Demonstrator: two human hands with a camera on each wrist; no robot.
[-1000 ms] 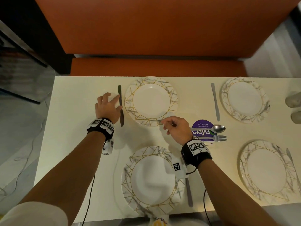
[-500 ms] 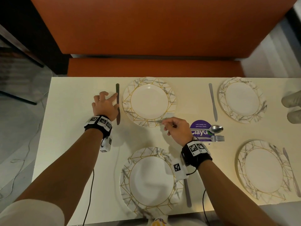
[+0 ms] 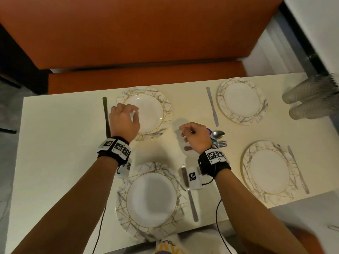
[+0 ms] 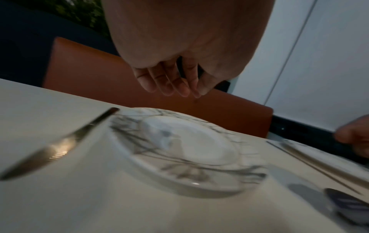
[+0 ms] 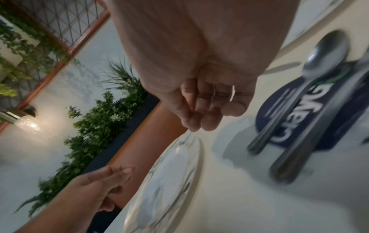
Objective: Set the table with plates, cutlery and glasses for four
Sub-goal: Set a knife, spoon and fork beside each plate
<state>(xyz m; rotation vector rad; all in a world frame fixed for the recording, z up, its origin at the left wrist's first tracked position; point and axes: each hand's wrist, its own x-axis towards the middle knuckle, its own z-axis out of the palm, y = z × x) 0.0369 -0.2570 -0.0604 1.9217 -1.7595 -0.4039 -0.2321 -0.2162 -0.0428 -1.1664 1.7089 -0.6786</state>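
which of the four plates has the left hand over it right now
The far-left plate, beside the dark knife. The left hand hangs over its near-left rim; the other three plates have no hand above them.

A round purple coaster on the table carries large white letters — seen upside down in the right wrist view, they seem to read "Clay", though blur and the cutlery lying over them hide the rest. Smaller white lines above the word are too blurred to read. The wristbands bear black-and-white square code tags (patterns, not words).
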